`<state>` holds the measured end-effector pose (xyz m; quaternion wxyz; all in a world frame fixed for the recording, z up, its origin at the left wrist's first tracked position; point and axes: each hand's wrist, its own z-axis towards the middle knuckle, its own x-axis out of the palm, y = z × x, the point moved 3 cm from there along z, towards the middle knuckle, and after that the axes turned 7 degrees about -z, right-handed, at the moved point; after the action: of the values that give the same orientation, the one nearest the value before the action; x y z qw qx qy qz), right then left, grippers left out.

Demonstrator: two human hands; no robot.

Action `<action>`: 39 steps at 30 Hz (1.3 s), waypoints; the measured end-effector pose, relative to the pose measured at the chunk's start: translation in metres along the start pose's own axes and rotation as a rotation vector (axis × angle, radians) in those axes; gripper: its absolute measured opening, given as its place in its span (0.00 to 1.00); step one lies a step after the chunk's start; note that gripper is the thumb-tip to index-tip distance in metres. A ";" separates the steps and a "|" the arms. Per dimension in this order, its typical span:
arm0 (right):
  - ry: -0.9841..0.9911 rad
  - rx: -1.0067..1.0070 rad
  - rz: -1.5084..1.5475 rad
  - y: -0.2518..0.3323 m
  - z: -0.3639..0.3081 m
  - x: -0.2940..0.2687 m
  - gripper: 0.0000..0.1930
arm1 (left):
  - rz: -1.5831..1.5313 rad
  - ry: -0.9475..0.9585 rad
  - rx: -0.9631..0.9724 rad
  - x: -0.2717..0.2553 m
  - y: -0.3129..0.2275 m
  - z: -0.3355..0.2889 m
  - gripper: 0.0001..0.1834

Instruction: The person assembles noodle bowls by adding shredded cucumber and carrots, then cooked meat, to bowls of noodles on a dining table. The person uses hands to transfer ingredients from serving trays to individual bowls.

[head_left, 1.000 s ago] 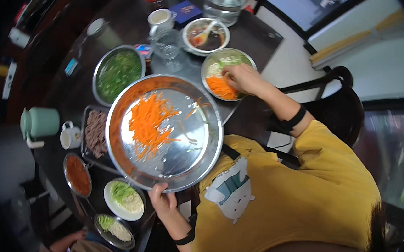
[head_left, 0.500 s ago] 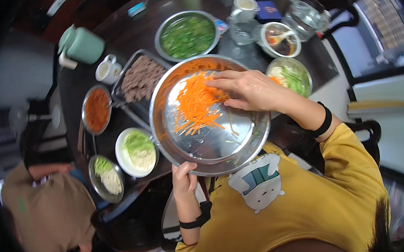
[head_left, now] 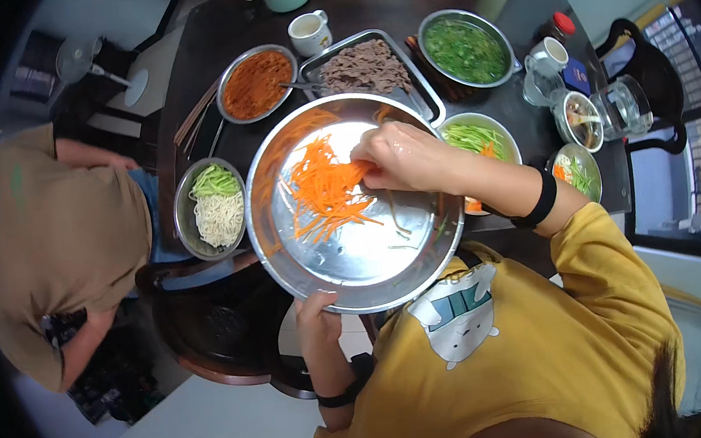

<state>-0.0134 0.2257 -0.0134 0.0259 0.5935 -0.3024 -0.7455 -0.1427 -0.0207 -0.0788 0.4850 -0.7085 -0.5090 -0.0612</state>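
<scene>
My left hand [head_left: 320,326] grips the near rim of a large steel basin [head_left: 387,257], held tilted in front of me. Inside it lies a loose heap of shredded carrot [head_left: 323,192], with a few stray strands on the bare bottom. My right hand [head_left: 402,156] reaches in from the right, fingers closed on some shreds at the heap's right side. Left of the basin, close to its rim, stands a steel bowl [head_left: 185,213] with noodles and green shreds. Behind my right forearm, a pale bowl [head_left: 513,142] holds green shreds and some carrot; the basin and arm partly cover it.
Along the table's far side stand a bowl of red sauce [head_left: 257,85], a mug [head_left: 310,32], a tray of sliced meat [head_left: 366,67] and a bowl of green soup [head_left: 469,50]. Glass jugs and smaller bowls crowd the right. At left sits another person [head_left: 64,236]; a dark chair [head_left: 210,331] is near.
The basin and I have shifted left along the table, past the pale bowl, toward the steel noodle bowl. My right fingers, looser over the carrot before, are now gathered closed on shreds.
</scene>
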 end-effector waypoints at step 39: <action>0.140 -0.282 0.218 0.092 0.112 0.051 0.33 | -0.253 -0.244 0.251 -0.082 -0.051 -0.034 0.39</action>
<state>-0.1587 0.1773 -0.0012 0.2103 0.5980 -0.2550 -0.7302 -0.2078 -0.0999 -0.0771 0.4927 -0.5751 -0.6524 0.0285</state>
